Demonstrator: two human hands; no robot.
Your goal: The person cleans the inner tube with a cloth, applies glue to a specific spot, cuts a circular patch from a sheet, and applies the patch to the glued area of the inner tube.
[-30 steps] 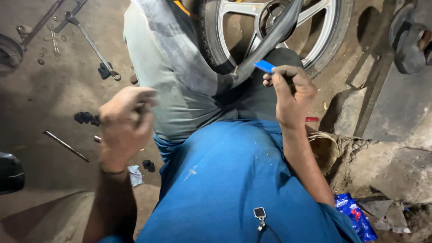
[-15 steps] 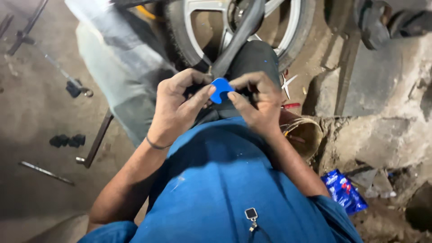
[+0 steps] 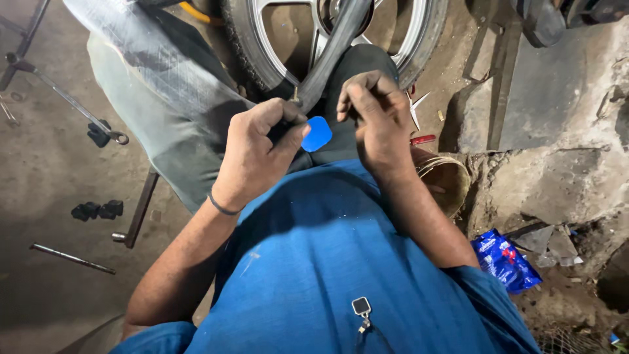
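My left hand (image 3: 257,154) grips a black rubber inner tube (image 3: 331,52) that runs up across an alloy wheel (image 3: 341,33). A small blue patch (image 3: 318,133) sits on the tube at my left thumb tip. Just right of the patch, my right hand (image 3: 375,115) is curled with its fingertips on the tube. Both hands hover above my lap, over my blue shirt (image 3: 341,262) and grey trousers (image 3: 164,85).
Metal rods and a wrench (image 3: 69,101) lie on the dirt floor at left, with small black parts (image 3: 97,210) and a bar (image 3: 141,210). A round tin (image 3: 449,180) sits by my right forearm. A blue packet (image 3: 501,259) lies on rubble at right.
My left hand came in from the left and took hold of the tube. The blue patch moved from my right hand's fingers onto the tube by my left thumb.
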